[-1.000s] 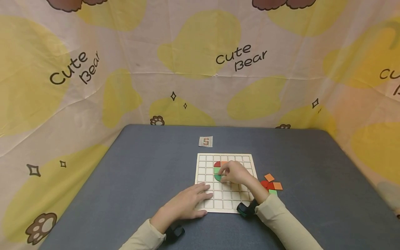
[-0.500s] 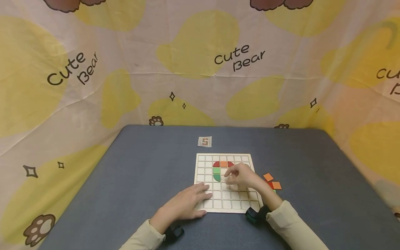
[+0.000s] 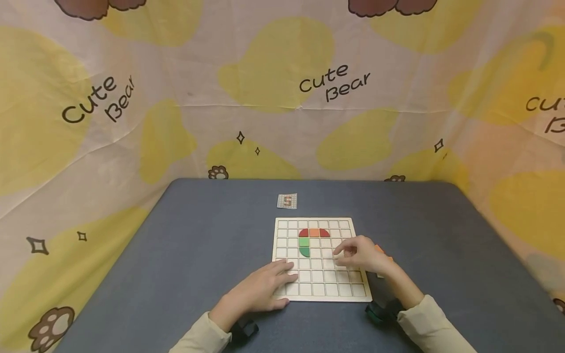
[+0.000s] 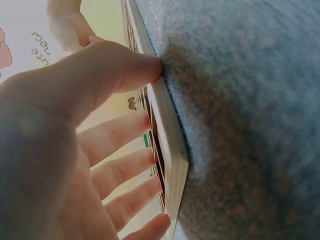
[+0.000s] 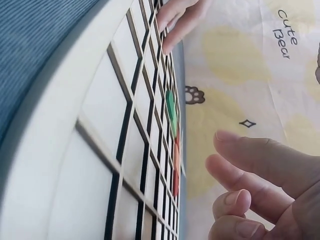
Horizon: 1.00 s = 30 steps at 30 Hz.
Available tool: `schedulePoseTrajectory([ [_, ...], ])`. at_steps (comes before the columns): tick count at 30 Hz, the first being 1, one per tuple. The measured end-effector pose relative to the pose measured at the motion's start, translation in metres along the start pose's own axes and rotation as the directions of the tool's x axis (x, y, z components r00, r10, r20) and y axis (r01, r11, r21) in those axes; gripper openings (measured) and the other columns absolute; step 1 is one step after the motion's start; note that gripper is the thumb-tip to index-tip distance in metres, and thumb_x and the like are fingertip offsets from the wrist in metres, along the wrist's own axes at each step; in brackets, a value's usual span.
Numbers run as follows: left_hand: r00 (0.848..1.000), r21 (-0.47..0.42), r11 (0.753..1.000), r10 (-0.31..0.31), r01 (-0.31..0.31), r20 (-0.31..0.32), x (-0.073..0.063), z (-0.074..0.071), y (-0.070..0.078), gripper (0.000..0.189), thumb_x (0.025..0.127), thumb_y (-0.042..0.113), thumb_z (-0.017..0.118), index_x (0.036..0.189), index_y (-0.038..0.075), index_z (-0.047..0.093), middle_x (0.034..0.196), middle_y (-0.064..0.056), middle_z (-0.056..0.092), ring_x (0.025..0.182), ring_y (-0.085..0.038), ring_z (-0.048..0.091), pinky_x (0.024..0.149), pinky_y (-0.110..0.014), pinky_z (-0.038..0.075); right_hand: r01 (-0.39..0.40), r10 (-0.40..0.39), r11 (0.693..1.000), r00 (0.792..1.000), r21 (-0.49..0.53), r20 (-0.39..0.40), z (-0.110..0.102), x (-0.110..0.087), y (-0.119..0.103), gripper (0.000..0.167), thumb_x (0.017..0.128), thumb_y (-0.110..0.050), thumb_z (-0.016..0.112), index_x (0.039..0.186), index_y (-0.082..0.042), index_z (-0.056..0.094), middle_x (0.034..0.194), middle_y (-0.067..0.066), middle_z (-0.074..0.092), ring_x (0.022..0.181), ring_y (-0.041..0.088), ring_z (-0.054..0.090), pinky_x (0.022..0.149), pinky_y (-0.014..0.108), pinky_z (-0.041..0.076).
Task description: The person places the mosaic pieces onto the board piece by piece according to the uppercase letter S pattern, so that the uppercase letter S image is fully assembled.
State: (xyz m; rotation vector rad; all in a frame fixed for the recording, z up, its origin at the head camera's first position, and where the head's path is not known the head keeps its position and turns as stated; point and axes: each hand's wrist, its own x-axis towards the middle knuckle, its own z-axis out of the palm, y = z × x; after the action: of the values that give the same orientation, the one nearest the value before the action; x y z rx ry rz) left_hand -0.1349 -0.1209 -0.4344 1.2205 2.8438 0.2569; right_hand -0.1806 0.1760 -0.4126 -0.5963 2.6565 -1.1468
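The left hand [image 3: 264, 287] rests spread on the grid board [image 3: 317, 276], near left. The right hand [image 3: 364, 254], fingertips apart, hovers right of 5 tiles [image 3: 314, 233].

- It's a cloth-screened booth we're in, a recording corner by the looks of it; home, office or lab around it, can't tell!
- Printed cloth [image 3: 282, 59] for walls, behind and down both sides, creases and folds showing!
- "Cute Bear" lettering [image 3: 335, 82], paw prints [image 3: 218, 172], yellow blobs: playroom stuff!
- One blue-grey table [image 3: 212, 235], round-cornered, close up to the cloth!
- And dark wrist cameras [image 3: 244, 330], worn for filming!
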Motion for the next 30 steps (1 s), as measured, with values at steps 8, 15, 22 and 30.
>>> schedulePoseTrajectory([
  [8,1.000,-0.011,1.000,-0.008,0.008,0.010,0.000,0.001,-0.001,0.053,0.084,0.035,0.069,0.133,0.019,0.059,0.144,-0.006,0.052,0.138,-0.026,0.046,0.115,-0.037,0.041,-0.046,0.046,0.999,0.998,-0.007,-0.036,-0.014,-0.011,0.007,0.022,0.078,-0.014,0.077,0.095,-0.001,0.074,0.063,-0.004,0.044,0.059,0.004,0.037,0.051,0.018,0.031],
  [15,1.000,-0.029,0.999,-0.024,0.024,0.013,0.000,0.000,0.000,0.052,0.084,0.035,0.069,0.132,0.018,0.060,0.144,-0.006,0.052,0.138,-0.026,0.046,0.114,-0.038,0.041,-0.064,0.065,0.997,0.997,0.040,-0.032,-0.021,-0.017,0.016,0.024,0.080,-0.015,0.076,0.097,0.001,0.072,0.064,-0.003,0.041,0.056,0.002,0.035,0.050,0.019,0.029],
  [22,1.000,-0.031,0.999,-0.023,0.023,0.001,0.000,-0.001,0.002,0.050,0.084,0.034,0.069,0.130,0.018,0.060,0.143,-0.007,0.053,0.137,-0.026,0.047,0.113,-0.038,0.042,-0.065,0.066,0.996,0.998,0.054,-0.019,-0.027,-0.018,0.027,0.026,0.080,-0.015,0.075,0.099,0.002,0.072,0.064,-0.004,0.043,0.054,0.001,0.034,0.048,0.018,0.028],
  [30,1.000,-0.021,1.000,0.000,-0.001,-0.026,-0.001,-0.002,0.003,0.049,0.082,0.031,0.070,0.128,0.016,0.062,0.141,-0.008,0.054,0.134,-0.027,0.050,0.111,-0.038,0.044,-0.074,0.075,0.997,0.997,0.030,-0.035,-0.034,-0.018,0.038,0.025,0.080,-0.014,0.075,0.099,0.002,0.072,0.063,-0.004,0.044,0.053,0.001,0.036,0.047,0.018,0.030],
])
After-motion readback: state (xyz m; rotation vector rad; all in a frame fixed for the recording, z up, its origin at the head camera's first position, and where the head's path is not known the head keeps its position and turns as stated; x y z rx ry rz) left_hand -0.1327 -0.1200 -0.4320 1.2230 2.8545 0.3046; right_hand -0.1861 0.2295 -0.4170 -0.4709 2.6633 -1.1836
